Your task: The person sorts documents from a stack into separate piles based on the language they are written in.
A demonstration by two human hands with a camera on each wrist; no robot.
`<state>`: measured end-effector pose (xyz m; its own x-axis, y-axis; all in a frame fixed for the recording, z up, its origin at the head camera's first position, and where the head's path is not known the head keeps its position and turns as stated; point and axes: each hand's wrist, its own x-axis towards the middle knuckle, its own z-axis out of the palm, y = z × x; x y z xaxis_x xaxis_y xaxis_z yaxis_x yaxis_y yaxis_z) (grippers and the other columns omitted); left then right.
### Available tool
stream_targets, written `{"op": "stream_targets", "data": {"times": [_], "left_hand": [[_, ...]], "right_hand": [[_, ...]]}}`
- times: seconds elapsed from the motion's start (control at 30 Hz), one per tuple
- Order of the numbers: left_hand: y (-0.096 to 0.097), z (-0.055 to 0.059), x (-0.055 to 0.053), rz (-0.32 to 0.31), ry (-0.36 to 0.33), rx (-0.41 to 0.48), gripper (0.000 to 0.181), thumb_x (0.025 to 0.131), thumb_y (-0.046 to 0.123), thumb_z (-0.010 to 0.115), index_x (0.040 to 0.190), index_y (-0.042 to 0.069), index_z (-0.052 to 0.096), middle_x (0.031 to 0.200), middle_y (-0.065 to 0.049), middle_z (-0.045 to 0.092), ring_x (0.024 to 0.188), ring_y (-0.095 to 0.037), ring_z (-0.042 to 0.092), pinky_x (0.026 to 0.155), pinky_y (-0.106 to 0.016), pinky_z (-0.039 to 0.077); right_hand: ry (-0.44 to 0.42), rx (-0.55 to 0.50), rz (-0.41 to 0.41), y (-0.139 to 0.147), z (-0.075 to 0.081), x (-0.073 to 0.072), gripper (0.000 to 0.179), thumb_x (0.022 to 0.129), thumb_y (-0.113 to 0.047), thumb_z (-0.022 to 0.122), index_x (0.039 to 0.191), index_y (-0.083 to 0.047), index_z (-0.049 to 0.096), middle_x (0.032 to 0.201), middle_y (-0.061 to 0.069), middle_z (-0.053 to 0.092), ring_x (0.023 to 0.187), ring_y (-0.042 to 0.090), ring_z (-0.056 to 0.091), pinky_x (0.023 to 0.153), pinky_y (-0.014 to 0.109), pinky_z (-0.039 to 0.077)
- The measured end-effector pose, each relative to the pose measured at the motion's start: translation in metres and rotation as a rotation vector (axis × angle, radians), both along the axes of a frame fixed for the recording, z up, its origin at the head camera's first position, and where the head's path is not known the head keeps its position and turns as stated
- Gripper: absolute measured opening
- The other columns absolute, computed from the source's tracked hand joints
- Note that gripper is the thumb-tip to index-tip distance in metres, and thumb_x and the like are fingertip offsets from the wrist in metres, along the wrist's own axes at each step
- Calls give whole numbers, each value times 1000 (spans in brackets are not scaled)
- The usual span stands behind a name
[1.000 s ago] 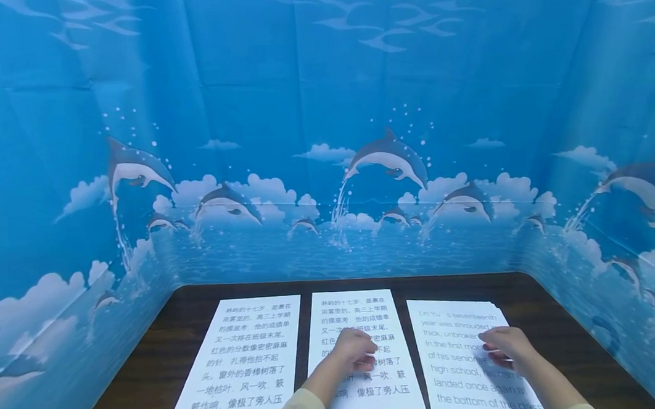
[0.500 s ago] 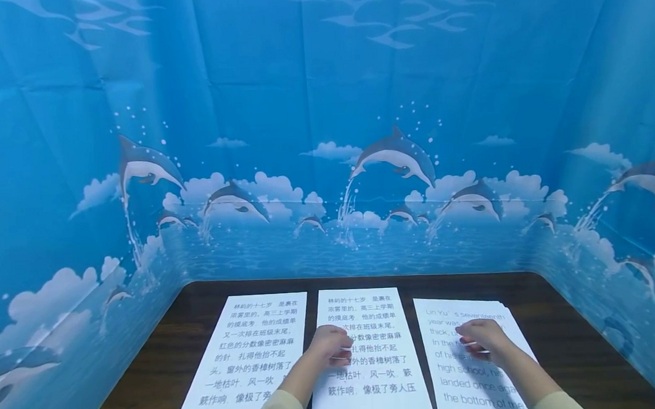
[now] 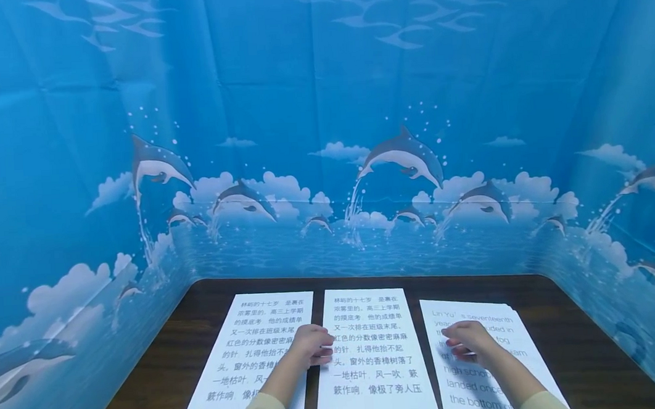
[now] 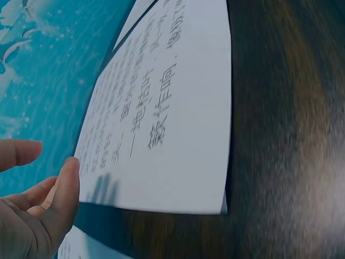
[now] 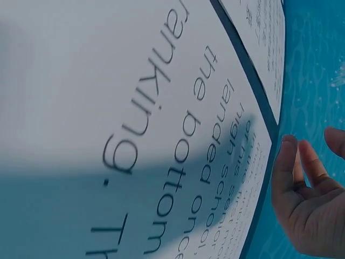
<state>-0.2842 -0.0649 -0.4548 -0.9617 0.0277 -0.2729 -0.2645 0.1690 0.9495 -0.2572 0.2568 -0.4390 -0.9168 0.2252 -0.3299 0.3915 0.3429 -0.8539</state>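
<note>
Fingers point(image 5: 283, 178) on both hands loosely bent, thumbs apart, holding nothing afaict. L hand point(image 3: 312, 345) hovers at middle sheet's point(image 3: 377, 365) L edge; other Chinese sheet point(image 3: 244, 363) lies just L of it. R hand point(image 3: 469, 339) is over English sheets point(image 3: 460, 376), just R of middle sheet. I see all papers flat on desk point(image 3: 140, 393).
</note>
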Motion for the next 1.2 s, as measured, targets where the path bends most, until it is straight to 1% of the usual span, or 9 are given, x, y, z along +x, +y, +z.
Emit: {"op": "stream_targets", "data": {"times": [0.1,0.3,0.47,0.57,0.67,0.77,0.97,1.2], "left_hand": [[-7,-1,0,19,-12,8,42,72,0,58,110,-10,45,81,-14,54,68,-25,58,58,-32,50],[-16,0,2,30,-24,16,44,72,1,58,112,-11,43,82,-17,54,68,-25,57,59,-32,50],[-20,0,1,73,-57,-4,45,72,1,59,112,-10,43,82,-17,53,68,-24,57,58,-31,50],[-21,0,1,96,-74,-16,43,72,1,60,111,-9,45,83,-17,52,68,-24,57,57,-30,50],[-22,-2,0,105,-74,-26,40,73,1,59,109,-9,46,83,-17,52,69,-24,57,56,-30,50],[-23,-3,1,106,-71,-28,38,74,2,59,108,-10,46,83,-17,52,69,-25,56,56,-31,50],[-24,-6,2,91,-68,-22,39,74,3,58,108,-11,45,83,-18,53,70,-26,56,57,-32,50],[-22,-6,1,98,-78,2,42,73,3,58,110,-11,43,85,-17,54,70,-26,57,57,-34,50]], "right_hand": [[-3,-9,0,-6,0,-1,35,77,-18,60,99,8,53,76,13,57,66,25,54,55,30,46],[-14,-22,5,-12,-1,-2,34,77,-18,60,98,8,53,75,12,57,65,23,54,56,31,47],[-18,-26,9,-17,-4,-2,30,77,-17,59,96,7,53,75,12,57,64,23,54,56,31,47],[-17,-22,13,-21,-5,-2,33,77,-17,60,97,8,52,76,13,57,64,24,54,56,31,47],[-23,-22,16,-24,-6,-3,38,76,-18,61,100,9,51,78,14,56,66,24,54,57,31,47],[-28,-24,19,-26,-8,-5,40,76,-19,61,102,10,49,79,15,55,68,24,54,58,31,48],[-38,3,26,-28,-12,-5,40,76,-19,61,100,10,50,79,15,55,67,23,55,59,32,48],[-44,-38,24,-32,-13,-6,45,76,-20,61,104,12,47,81,16,56,68,23,58,60,33,48]]}}
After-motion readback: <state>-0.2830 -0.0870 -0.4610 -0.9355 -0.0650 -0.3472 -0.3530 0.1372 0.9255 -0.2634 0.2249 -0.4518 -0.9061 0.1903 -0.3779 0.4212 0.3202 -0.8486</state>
